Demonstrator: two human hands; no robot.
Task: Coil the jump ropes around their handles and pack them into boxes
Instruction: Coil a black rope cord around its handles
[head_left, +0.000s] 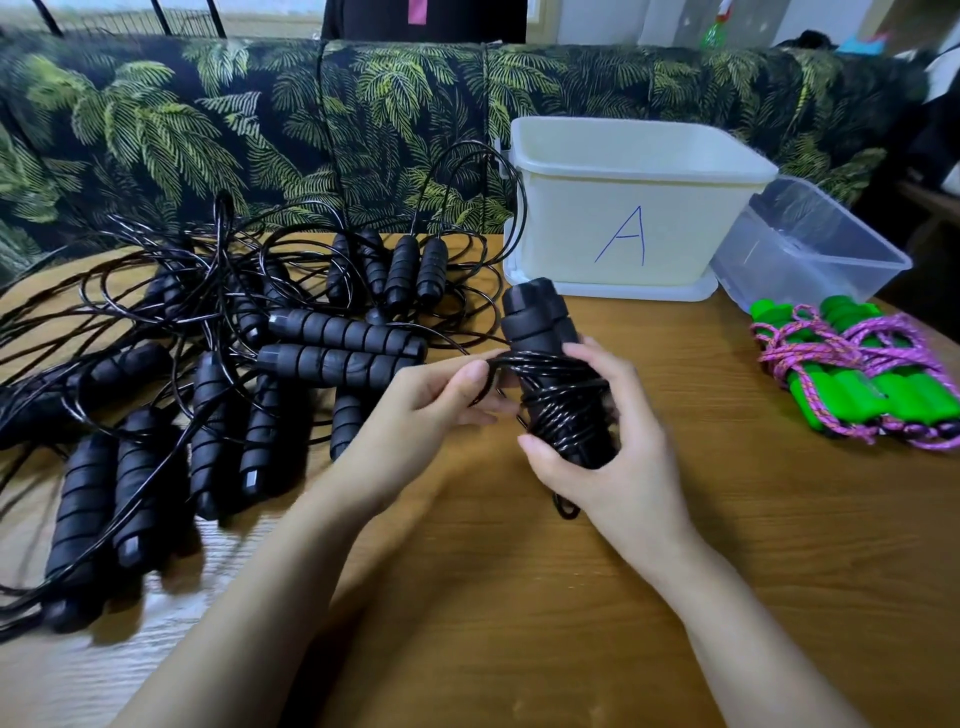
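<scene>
My right hand (618, 457) grips a pair of black foam jump-rope handles (540, 322) held together, upright over the table, with black cord wound several times round their lower half. My left hand (431, 405) pinches the loose cord (488, 364) just left of the handles. A tangled pile of black jump ropes (234, 353) with foam handles covers the table's left side. A white box marked "A" (628, 208) stands at the back, open on top. Beside it a clear plastic box (810, 244) leans tilted.
Green-handled jump ropes with pink cord (857, 379) lie bundled at the right edge of the wooden table (519, 597). A sofa with a palm-leaf print (260, 130) runs behind the table. One black cord loops up against the white box's left side.
</scene>
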